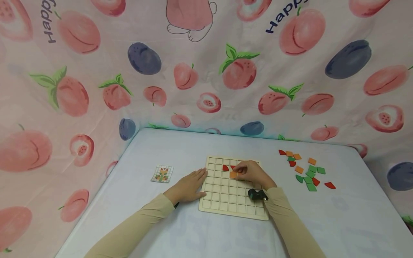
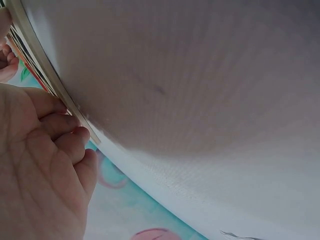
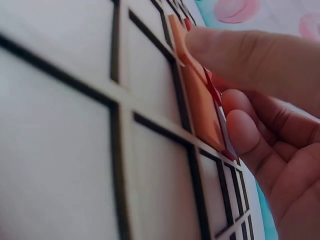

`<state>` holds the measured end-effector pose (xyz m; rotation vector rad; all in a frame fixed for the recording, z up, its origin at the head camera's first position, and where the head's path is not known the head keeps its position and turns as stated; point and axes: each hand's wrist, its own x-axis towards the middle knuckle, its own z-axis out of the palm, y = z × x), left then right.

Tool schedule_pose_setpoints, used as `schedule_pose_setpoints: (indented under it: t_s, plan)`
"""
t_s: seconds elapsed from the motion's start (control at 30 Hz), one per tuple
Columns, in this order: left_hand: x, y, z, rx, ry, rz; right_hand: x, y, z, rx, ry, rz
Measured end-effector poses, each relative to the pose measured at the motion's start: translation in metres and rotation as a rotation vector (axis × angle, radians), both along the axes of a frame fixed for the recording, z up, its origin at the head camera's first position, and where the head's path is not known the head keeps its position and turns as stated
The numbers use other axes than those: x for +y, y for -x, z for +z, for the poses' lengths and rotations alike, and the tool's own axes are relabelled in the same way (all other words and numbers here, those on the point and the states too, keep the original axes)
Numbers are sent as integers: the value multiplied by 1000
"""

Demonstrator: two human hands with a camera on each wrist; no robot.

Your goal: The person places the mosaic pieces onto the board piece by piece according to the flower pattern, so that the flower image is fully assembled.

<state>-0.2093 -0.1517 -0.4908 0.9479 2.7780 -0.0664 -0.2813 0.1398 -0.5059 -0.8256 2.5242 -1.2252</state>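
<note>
A pale gridded wooden board (image 1: 216, 197) lies on the table. My left hand (image 1: 189, 187) rests at its left edge with fingertips touching the rim; the left wrist view shows the fingers along that edge (image 2: 60, 90). My right hand (image 1: 253, 173) is over the upper middle of the board. Its thumb (image 3: 240, 50) and fingers pinch a small orange tile (image 3: 178, 37), partly hidden by the hand. Just beside it, another orange square tile (image 1: 233, 175) sits in a cell. A red quarter-round tile (image 1: 225, 167) lies in the row above, with a second red piece (image 1: 232, 167) partly covered by the fingers.
A small pattern card (image 1: 162, 173) with a coloured figure on a grid lies left of the board. Loose green tiles (image 1: 310, 173), orange tiles (image 1: 312, 161) and red tiles (image 1: 330, 185) are scattered on the right. A fruit-print cloth (image 1: 206, 82) hangs behind the table.
</note>
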Motion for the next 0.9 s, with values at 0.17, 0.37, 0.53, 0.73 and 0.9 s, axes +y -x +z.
schedule_pose_setpoints:
  t_s: [0.17, 0.37, 0.53, 0.73, 0.9]
  plan:
    - [0, -1, 1, -5, -6, 3, 10, -1, 5, -16, 34, -32]
    - [0, -1, 1, 2, 2, -5, 32, -1, 20, 17, 39, -54]
    - [-1, 0, 0, 5, 7, -6, 63, 3, 37, 65, 21, -103]
    - [-1, 1, -2, -2, 1, 1, 109, 1, 60, 84, -48, -203]
    - [-1, 1, -3, -3, 3, 3, 145, -3, 70, 29, -116, -295]
